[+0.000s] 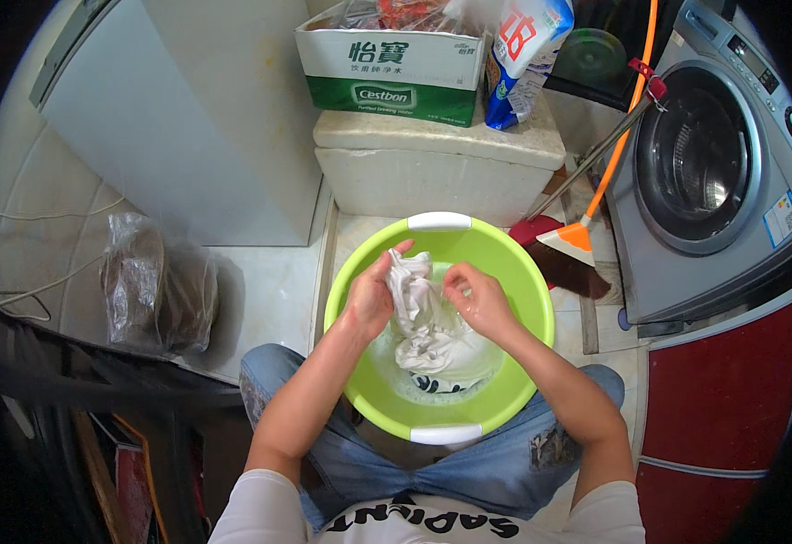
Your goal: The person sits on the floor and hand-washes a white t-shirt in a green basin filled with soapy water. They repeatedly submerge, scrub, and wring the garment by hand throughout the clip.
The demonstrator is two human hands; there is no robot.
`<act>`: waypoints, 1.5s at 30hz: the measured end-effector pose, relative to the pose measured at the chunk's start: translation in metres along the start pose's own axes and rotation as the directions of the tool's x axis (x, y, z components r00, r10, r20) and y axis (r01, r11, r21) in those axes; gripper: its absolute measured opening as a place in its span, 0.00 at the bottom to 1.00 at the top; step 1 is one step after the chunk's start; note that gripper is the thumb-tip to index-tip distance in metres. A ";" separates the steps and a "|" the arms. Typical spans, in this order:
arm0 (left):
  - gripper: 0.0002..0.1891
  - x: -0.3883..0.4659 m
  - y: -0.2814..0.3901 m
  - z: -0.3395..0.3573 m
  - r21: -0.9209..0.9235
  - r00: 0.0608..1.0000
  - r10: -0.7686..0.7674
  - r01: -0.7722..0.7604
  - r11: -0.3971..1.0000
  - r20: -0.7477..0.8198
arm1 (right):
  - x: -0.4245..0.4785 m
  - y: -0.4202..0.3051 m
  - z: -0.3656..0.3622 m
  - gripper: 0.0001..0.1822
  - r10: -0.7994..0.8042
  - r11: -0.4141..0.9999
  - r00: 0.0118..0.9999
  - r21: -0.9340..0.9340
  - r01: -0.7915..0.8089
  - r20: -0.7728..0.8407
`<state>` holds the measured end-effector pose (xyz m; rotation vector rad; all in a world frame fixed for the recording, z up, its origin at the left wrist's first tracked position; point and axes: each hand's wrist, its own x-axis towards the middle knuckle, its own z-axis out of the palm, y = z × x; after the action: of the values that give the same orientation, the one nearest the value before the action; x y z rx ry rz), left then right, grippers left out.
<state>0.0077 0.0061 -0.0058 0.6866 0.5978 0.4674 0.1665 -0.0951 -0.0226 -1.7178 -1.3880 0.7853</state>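
Observation:
A white wet cloth garment (413,302) hangs from my left hand (371,292) down into a lime-green plastic basin (396,411). The fingers of that hand are closed around its upper bunched end. Its lower part lies in soapy water (386,370), where black printing on white fabric shows near the surface. My right hand (476,299) is just right of the garment, over the basin, with its fingers curled. Whether the right fingertips pinch any fabric is not clear. Both hands look wet. The basin has white grips on its rim and sits between my knees.
A water carton (389,78) and a blue-and-white detergent bag (522,61) stand on a pale chest (430,173) ahead. A broom (573,255) and a red dustpan (535,228) lean at right, by a washing machine (702,156). Plastic-wrapped goods (161,285) sit left.

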 end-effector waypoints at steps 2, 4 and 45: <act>0.23 0.000 0.001 0.002 -0.025 0.999 0.019 -0.018 1.000 0.037 | 0.006 0.007 0.003 0.24 -0.082 0.997 0.990 -0.007 0.082 -0.116; 0.23 -0.001 0.004 0.010 -0.059 0.997 0.006 -0.001 0.998 0.075 | 0.011 0.000 0.004 0.19 -0.014 0.973 0.999 0.230 0.021 -0.029; 0.12 0.003 -0.013 0.019 0.763 0.934 0.357 -0.242 0.599 0.016 | 0.024 0.000 -0.015 0.09 0.010 0.917 0.997 0.397 -0.040 0.077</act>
<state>0.0251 -0.0090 -0.0040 1.6036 0.8240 0.5830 0.1846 -0.0741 -0.0150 -1.4003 -1.1557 1.0740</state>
